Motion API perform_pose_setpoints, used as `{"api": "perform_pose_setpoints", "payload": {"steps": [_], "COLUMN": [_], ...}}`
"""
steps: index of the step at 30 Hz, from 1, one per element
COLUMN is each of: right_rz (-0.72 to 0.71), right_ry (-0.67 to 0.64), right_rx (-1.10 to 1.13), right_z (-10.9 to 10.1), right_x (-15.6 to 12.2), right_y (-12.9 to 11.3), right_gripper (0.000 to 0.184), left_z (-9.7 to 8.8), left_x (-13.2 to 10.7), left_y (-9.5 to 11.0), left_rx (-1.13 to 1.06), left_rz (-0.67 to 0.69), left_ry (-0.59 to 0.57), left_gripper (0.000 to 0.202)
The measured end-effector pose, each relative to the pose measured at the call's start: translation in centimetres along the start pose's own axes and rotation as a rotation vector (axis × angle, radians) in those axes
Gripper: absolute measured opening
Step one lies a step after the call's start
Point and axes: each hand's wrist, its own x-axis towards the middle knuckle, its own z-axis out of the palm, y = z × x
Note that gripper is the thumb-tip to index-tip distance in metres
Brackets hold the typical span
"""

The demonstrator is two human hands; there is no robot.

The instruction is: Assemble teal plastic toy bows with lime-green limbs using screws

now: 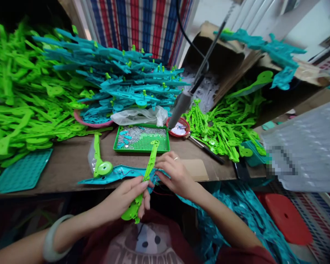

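Left hand (129,189): thumb and fingers closed around the lower half of the green part, a pale bracelet (48,236) (rather wide) on the wrist.
Right hand (177,174): fingers bent, tips at the blue part beside the green part; whether they pinch anything, I cannot tell.
Green part (151,159): tilted, disc end below the left hand, narrow tip over the tray.
Blue part (121,171): lying along the table's near edge, right end partly hidden by the hands.
Second green part (103,168): left of the hands, disc overlapping the blue part.
Tray (116,145): just beyond the hands, holding silvery bits and blue tabs.
Basket (187,126): red, just right of the tray, white pieces inside.
Tool (181,108): grey, slanting above the basket.
Table (71,152): blue pile (121,79) at the back, green heaps on either side.
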Motion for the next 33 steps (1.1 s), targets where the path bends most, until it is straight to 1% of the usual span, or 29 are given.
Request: {"api": "perform_pose_setpoints", "payload": {"steps": [1, 2, 5, 9, 12, 14, 16, 18, 20, 23, 25, 27, 30, 32, 33], "right_rz": [-0.019, -0.02, 0.034, 0.134, 0.253, 0.324, 0.36, 0.364, 0.35, 0.321, 0.318, 0.329, 0.348, 0.359, 0.365], "right_ry": [-0.04, -0.08, -0.166, -0.229, -0.274, -0.255, -0.233, -0.247, -0.279, -0.307, -0.286, -0.233, -0.152, -0.148, -0.164], "right_rx": [0.043, 0.095, 0.188, 0.063, 0.005, -0.015, -0.032, -0.077, -0.162, -0.245, -0.212, -0.132, 0.005, 0.075, 0.101], "right_z": [-0.3, -0.5, -1.3, -1.8, -1.3, -0.9, -0.4, 0.0, 0.3, 0.6, 0.7, 0.6, 0.2, -0.1, -0.2], "right_x": [0.3, 0.5, 0.8, 1.6, 2.1, 2.1, 1.8, 1.3, 0.8, 0.3, 0.1, 0.1, -0.1, -0.3, -0.4], "right_y": [0.0, -0.1, -0.8, -1.5, -2.0, -2.3, -2.5, -2.6, -2.6, -2.5, -2.4, -2.1, -1.8, -1.7, -1.8], "right_gripper": [0.009, 0.012, 0.015, 0.019, 0.019, 0.018, 0.016, 0.015, 0.016, 0.016, 0.018, 0.02, 0.018, 0.015, 0.014], "left_z": [0.0, 0.0, -0.1, 0.0, 0.1, 0.2, 0.2, 0.1, -0.1, -0.5, -0.7, -0.8, -1.1, -1.3, -1.3], "left_x": [-0.1, -0.2, -0.3, -0.2, -0.1, 0.0, 0.0, 0.0, 0.1, 0.3, 0.5, 0.6, 0.6, 0.7, 0.7], "left_y": [0.1, 0.3, 0.6, 0.3, -0.3, -0.4, -0.4, -0.2, 0.2, 0.6, 0.9, 1.2, 1.7, 1.9, 2.0], "left_rx": [0.014, 0.03, 0.095, 0.219, 0.318, 0.337, 0.337, 0.369, 0.452, 0.609, 0.678, 0.71, 0.694, 0.68, 0.689], "left_rz": [0.003, 0.006, 0.014, 0.009, 0.036, 0.052, 0.062, 0.056, 0.045, 0.074, 0.117, 0.14, 0.108, 0.075, 0.073], "left_ry": [0.011, 0.023, 0.036, 0.01, 0.045, 0.063, 0.075, 0.08, 0.077, 0.085, 0.096, 0.083, 0.008, -0.024, -0.016], "left_gripper": [0.046, 0.045, 0.045, 0.044, 0.042, 0.039, 0.039, 0.043, 0.047, 0.046, 0.041, 0.037, 0.035, 0.033, 0.032]}}
